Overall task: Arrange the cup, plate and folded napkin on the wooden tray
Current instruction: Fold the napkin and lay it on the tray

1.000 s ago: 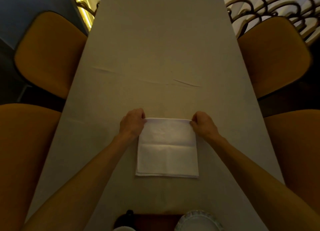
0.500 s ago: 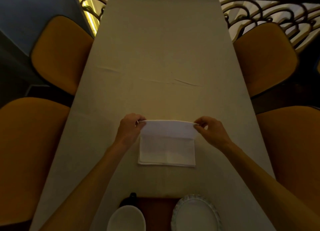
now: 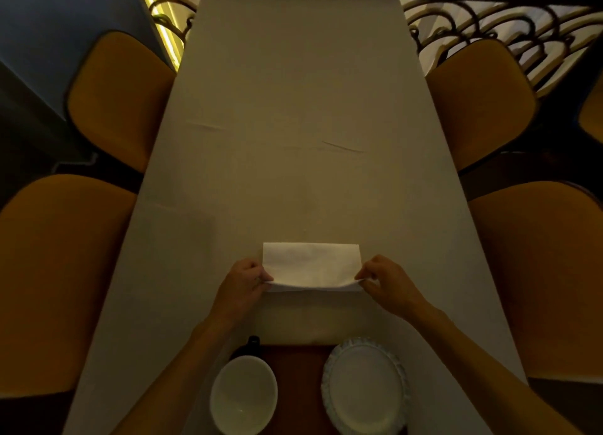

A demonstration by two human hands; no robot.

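The white napkin (image 3: 311, 266) lies on the pale tablecloth (image 3: 293, 108) between the two hands, the left hand (image 3: 243, 282) pinching its near left corner and the right hand (image 3: 385, 282) pinching its near right corner, that top edge lifted slightly off the layer beneath. It is a flat, wide rectangle; nearer the person, the cup (image 3: 244, 394) and scalloped plate (image 3: 365, 385) sit on the wooden tray (image 3: 298, 366)

Far half of table (image 3: 293, 91) is bare cloth, open reach all the way to the railing (image 3: 489, 19). Chairs (image 3: 120, 98) hem both long sides. Near edge crowded: cup (image 3: 243, 394) left and plate (image 3: 363, 385) right on tray (image 3: 298, 369), narrow gap between them. Napkin (image 3: 311, 264) lies just beyond the tray, a strip of bare cloth between.
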